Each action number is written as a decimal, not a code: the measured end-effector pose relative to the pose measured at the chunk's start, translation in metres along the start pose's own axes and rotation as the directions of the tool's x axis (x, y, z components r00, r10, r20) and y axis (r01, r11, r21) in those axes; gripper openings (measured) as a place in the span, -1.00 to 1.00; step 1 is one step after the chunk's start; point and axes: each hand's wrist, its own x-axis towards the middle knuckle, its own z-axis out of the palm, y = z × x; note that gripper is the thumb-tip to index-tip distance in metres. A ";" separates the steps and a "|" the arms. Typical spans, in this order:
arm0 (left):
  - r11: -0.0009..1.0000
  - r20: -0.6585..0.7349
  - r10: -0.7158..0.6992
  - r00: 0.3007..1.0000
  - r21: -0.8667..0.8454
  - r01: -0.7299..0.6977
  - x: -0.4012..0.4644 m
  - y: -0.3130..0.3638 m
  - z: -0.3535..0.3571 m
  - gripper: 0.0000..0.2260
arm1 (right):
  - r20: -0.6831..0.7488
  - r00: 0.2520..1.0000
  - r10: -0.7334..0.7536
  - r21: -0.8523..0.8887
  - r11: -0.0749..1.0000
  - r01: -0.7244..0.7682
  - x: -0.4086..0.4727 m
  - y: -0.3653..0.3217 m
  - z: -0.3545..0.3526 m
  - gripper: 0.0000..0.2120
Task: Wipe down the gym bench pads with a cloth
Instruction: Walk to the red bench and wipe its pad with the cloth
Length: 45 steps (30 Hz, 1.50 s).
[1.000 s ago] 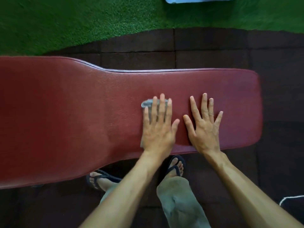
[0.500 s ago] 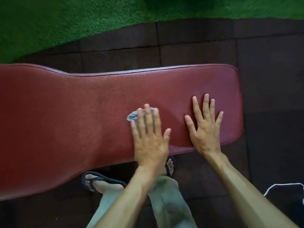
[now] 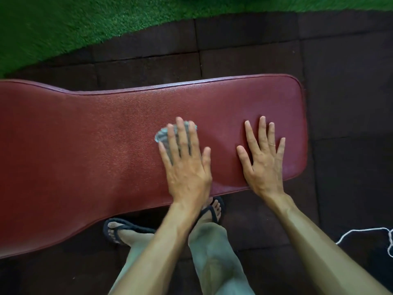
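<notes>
Now cloth point(image 3: 163, 135) under flat left hand point(image 3: 185, 167) on pad point(image 3: 85, 145) — right hand point(image 3: 262, 165) beside, fingers spread

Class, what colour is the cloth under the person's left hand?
Light grey-blue cloth, peeking out beside the left hand; head view.

One bench pad point(image 3: 85, 158), one cloth point(image 3: 162, 136), two hands, two sandalled feet, one white cord point(image 3: 361, 232).

The counter point(image 3: 85, 145) pad looks like dark red vinyl — pebbled, faintly sheeny. The cloth point(image 3: 162, 135) is grey, woven. Floor tiles point(image 3: 244, 45) look matt rubber — turf point(image 3: 63, 24) fuzzy.
</notes>
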 end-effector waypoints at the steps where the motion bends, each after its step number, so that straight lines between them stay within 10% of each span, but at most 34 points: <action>1: 0.999 0.016 0.017 1.000 -0.033 -0.017 -0.009 0.007 0.000 -0.42 | 0.007 1.000 -0.004 0.002 1.000 0.004 0.000 0.000 -0.001 -0.42; 6: 0.943 -0.001 0.134 0.991 -0.308 -0.127 -0.001 -0.011 -0.020 -0.43 | 0.012 1.000 0.022 0.075 0.997 -0.023 0.000 -0.007 -0.007 -0.41; 19: 0.989 -0.011 0.112 0.994 0.099 -0.110 0.026 -0.110 -0.017 -0.48 | -0.049 0.983 -0.179 -0.049 0.983 0.177 -0.044 -0.117 0.050 -0.44; 28: 0.989 -0.007 0.100 0.995 0.109 -0.098 0.026 -0.105 -0.016 -0.44 | -0.182 0.943 0.280 0.048 0.960 -0.276 0.072 -0.029 -0.015 -0.35; 36: 0.991 -0.011 0.107 0.994 0.084 -0.105 0.026 -0.107 -0.016 -0.45 | 0.023 0.945 -0.326 -0.161 0.932 0.326 -0.011 -0.055 0.016 -0.43; 45: 0.988 -0.003 0.099 0.995 0.118 -0.098 0.026 -0.106 -0.013 -0.42 | -0.199 0.942 0.269 0.029 0.963 -0.269 0.071 -0.007 -0.017 -0.39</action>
